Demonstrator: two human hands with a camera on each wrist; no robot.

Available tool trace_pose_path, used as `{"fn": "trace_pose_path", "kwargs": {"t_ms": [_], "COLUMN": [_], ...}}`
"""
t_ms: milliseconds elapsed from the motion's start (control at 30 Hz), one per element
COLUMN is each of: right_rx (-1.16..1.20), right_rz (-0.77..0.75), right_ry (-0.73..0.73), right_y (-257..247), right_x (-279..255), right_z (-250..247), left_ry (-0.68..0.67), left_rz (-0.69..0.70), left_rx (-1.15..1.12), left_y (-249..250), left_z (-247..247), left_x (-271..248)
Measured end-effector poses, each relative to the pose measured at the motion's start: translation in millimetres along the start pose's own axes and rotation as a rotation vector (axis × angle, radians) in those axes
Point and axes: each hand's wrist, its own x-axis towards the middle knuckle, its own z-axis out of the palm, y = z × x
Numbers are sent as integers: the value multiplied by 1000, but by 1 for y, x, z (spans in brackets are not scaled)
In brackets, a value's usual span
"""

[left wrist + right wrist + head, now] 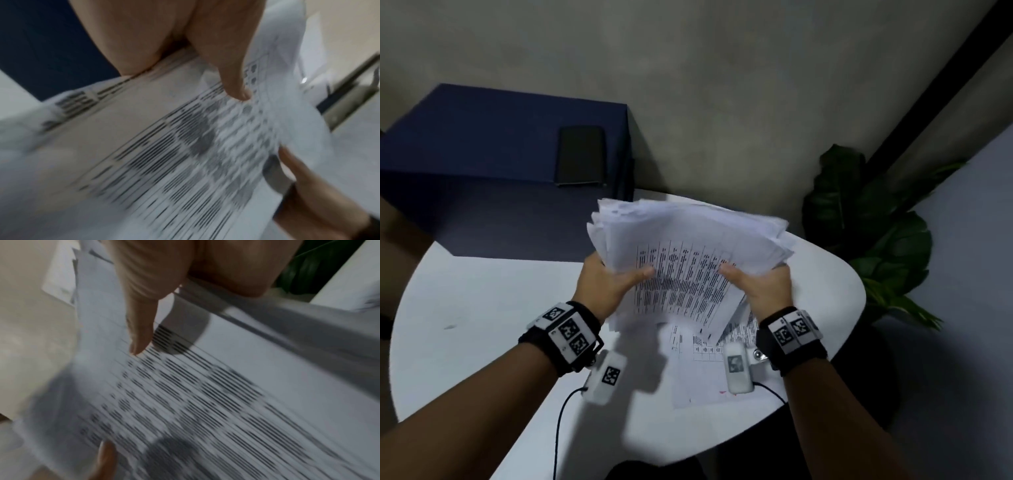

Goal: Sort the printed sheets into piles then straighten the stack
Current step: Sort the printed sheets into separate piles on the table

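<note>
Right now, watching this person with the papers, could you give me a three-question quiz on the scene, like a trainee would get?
1. True or false: both hands hold the stack of printed sheets lifted off the white table.
2. Which thing lies on the dark blue box? A) a mug B) a black phone C) scissors
3. Fill in: the sheets in the stack are ___ at the edges, not squared.

Key: 1 true, the left hand and right hand each have a thumb on top. 2 B. 3 uneven. More printed sheets on the table lie below.
</note>
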Motion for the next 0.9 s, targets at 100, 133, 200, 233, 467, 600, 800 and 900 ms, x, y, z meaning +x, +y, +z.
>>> {"fn": "trace_pose_path", "kwargs": {"t_ms": [100, 133, 200, 233, 467, 600, 800, 900], "right_rx": [-152, -188, -283, -393, -1108, -988, -859, -777], "right_rz": [128, 167, 271, 339, 557, 566, 535, 530], "right_ry": [-48, -60, -52, -20, -18, 22, 101, 216], "right_y": [25, 35, 59, 74, 136, 132, 131, 128], "right_x": [-2, -1, 4, 8, 23, 30, 21, 16], "right_z": [8, 7, -5, -15, -40, -34, -40, -62], "left_ry": [-42, -21, 48, 77, 80, 113, 91, 98], "left_rz": [-51, -38, 20, 63, -47, -218, -343, -349], "left_rx": [165, 212, 271, 304, 340, 251, 100, 109], "left_y": [-11, -11, -8, -3, -4, -27, -38, -34], "left_z": [7, 8, 4, -1, -44, -48, -54, -61], "left_x": [-7, -5, -1, 1, 5, -5, -12, -15]}}
